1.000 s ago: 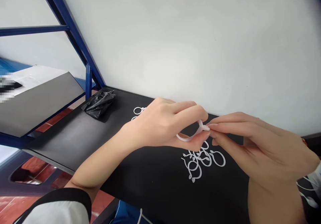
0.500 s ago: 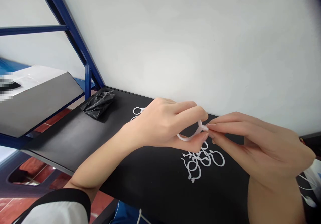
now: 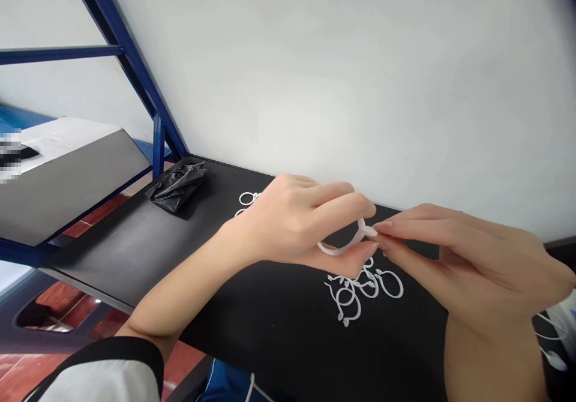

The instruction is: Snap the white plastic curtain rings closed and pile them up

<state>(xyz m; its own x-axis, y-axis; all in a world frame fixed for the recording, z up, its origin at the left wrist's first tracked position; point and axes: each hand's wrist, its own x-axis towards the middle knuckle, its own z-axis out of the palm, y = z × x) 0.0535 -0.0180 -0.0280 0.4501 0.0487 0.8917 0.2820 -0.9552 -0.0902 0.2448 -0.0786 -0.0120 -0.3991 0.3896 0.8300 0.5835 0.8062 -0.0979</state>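
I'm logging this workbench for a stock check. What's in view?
Held plastic ring: one, white, between both hands.
Plastic rings: several, exact count unclear, white, tangled on tabletop below hands.
Further rings: at least two, white, on tabletop, partly behind left hand.
Plastic bag: one, black, crumpled, on tabletop.
Tabletop: one, black, along wall.
Metal frame: one, blue, left of tabletop.
Panel: one, grey, far left.
Wall: one, white, behind tabletop.
Left sleeve: one, white, black trim, lower left.
Left hand: one, bare, gripping ring.
Right hand: one, bare, fingertips pinching ring.
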